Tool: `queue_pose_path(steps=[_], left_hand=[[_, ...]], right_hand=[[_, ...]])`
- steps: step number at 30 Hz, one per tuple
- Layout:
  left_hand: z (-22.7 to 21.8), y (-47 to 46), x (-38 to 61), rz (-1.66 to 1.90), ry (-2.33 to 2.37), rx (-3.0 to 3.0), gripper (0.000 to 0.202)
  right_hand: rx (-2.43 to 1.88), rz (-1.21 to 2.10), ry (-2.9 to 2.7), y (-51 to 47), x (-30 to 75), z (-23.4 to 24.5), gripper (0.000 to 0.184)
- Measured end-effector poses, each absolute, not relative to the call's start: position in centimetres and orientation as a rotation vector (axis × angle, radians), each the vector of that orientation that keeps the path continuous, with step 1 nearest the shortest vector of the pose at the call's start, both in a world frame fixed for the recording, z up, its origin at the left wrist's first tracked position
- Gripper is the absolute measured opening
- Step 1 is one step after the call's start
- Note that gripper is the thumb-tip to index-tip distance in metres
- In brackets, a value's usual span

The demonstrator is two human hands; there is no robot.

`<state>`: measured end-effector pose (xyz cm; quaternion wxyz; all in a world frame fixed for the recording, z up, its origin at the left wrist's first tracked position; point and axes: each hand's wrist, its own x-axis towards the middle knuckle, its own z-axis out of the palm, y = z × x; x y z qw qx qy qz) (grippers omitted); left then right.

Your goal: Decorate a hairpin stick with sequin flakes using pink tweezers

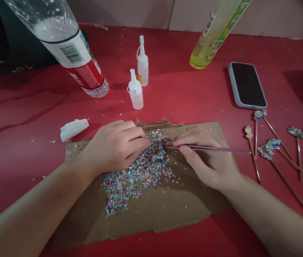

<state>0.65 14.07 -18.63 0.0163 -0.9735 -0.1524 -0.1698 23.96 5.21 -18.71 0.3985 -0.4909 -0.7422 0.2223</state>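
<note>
A heap of small multicoloured glittering chips (138, 171) lies on a brown cardboard sheet (194, 210). My left hand (116, 146) is curled above the heap, its fingertips pinching a thin stick with a small gold-toned end (155, 149), mostly hidden by the fingers. My right hand (205, 159) is shut on long slim metal tweezers (207, 147). Their tips reach left to the gold-toned end, just over the chips. I cannot tell whether the tips hold a chip.
Two small white glue bottles (138, 76) stand beyond the cardboard on a red tablecloth (34, 92). Nearby are a large tilted plastic bottle (71, 46), a yellow-green bottle (215, 35), a phone (247, 85), and a crumpled tissue (73, 129). Several decorated sticks (282, 153) lie to the right.
</note>
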Motion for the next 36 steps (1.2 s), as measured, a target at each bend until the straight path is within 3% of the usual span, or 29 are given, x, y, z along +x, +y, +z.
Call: queue_pose_path(steps=[10,32,36], left_hand=[[-18.69,14.06,0.56,-0.500,-0.488,-3.019,0.017],[-18.58,14.07,0.60,-0.516,-0.471,-3.032,0.016],[-18.61,14.07,0.61,-0.513,-0.465,-3.021,0.016]], right_hand=[[-1.234,0.396,-2.009,5.38,23.75,-18.27,0.013],[-1.284,0.415,-1.880,5.10,23.85,-18.65,0.012],[-1.320,0.390,-1.921,5.16,23.71,-18.53,0.019]])
